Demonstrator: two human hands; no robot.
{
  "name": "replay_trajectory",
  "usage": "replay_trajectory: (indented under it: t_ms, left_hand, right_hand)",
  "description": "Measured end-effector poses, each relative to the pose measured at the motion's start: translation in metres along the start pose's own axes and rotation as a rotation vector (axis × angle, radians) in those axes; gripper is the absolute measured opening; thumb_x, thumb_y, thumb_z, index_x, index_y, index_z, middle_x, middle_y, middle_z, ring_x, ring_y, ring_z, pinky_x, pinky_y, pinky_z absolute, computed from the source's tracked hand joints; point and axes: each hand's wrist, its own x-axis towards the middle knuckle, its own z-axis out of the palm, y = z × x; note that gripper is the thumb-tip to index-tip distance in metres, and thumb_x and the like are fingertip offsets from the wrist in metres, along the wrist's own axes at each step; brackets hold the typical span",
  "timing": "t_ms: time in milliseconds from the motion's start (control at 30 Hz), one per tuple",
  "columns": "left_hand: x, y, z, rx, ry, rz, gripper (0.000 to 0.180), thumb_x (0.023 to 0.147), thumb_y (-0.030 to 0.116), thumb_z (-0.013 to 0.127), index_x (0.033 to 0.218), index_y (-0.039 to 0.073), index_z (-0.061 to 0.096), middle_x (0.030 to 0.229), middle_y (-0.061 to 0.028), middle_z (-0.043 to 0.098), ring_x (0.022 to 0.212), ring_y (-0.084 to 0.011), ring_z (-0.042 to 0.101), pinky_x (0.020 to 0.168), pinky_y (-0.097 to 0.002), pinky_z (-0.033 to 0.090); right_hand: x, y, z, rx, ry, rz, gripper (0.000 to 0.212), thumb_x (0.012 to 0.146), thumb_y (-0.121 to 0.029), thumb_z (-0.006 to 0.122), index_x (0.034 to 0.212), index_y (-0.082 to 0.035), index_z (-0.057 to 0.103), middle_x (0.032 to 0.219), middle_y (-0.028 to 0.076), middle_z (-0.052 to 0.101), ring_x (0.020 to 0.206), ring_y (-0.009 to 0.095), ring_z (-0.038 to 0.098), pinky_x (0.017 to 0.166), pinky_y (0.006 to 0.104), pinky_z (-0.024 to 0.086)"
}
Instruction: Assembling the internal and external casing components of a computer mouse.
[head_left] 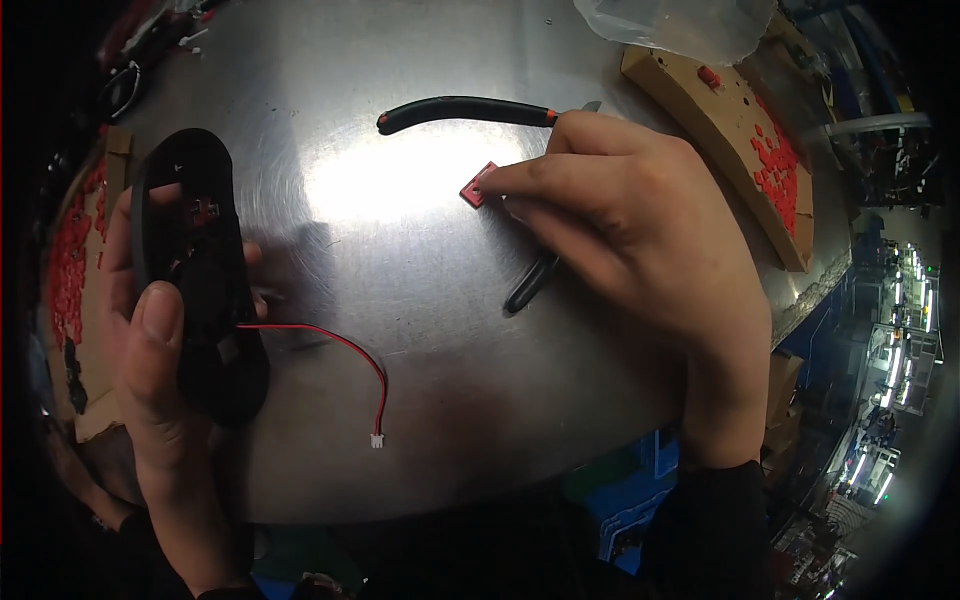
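Observation:
My left hand (150,350) is closed around a long, rounded black plastic housing (222,275), tilted upright with its hollow inside partly showing. Small red parts (203,212) sit within it. From its side runs a thin red and black wire (372,362), ending in a small white plug (377,440) that hangs free. At the right, my right hand (640,210) pinches a small red rectangular piece (474,190) between thumb and fingertips, at or just above the table; contact is unclear. Beneath that hand lie black-handled pliers (460,111), partly hidden by it.
A shiny metal table (440,280) spans the view. Cardboard trays (690,110) with many small red pieces stand at the right and far left. Clear plastic (680,25) lies at the far edge. Blue crates (625,515) stand below the near edge.

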Motion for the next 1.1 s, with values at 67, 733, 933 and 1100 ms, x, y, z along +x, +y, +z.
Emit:
replay_trajectory:
  t_ms: [67,733,933,1100]
  left_hand:
    - [0.000,0.001,0.000,0.002,-0.018,0.002,0.084,0.086,0.048,0.077,0.148,0.002,0.041,0.111,-0.0204,0.065,0.088,-0.0201,0.071,0.077,-0.0316,0.062]
    - [0.001,0.009,0.004,-0.012,-0.028,-0.042,0.074,0.087,0.043,0.077,0.142,0.003,0.047,0.117,-0.0145,0.063,0.098,-0.0207,0.070,0.079,-0.0330,0.062]
    - [0.004,0.017,0.018,-0.146,-0.030,0.009,0.061,0.088,0.029,0.080,0.134,0.001,0.052,0.114,-0.0107,0.063,0.096,-0.0172,0.069,0.082,-0.0306,0.059]
    - [0.011,0.014,0.012,-0.239,-0.086,0.075,0.056,0.089,0.025,0.077,0.133,0.002,0.052,0.111,-0.0091,0.062,0.097,-0.0163,0.068,0.083,-0.0306,0.058]
  right_hand:
    - [-0.001,0.000,0.001,0.000,0.013,-0.009,0.029,0.084,-0.002,0.074,0.110,-0.014,0.080,0.079,0.006,0.059,0.067,0.021,0.060,0.060,0.0346,0.046]
    - [0.005,0.005,0.010,-0.014,0.088,-0.028,0.027,0.084,-0.005,0.073,0.110,-0.009,0.075,0.096,0.008,0.065,0.087,0.023,0.065,0.074,0.0337,0.052]
    - [0.010,0.005,-0.005,-0.087,-0.017,0.147,0.020,0.087,-0.013,0.076,0.105,-0.006,0.074,0.098,0.007,0.067,0.088,0.021,0.066,0.077,0.0305,0.052]
    - [0.024,-0.020,0.012,0.578,0.268,0.309,0.038,0.092,-0.017,0.076,0.128,-0.004,0.069,0.100,0.002,0.067,0.089,0.012,0.062,0.080,0.0276,0.050]
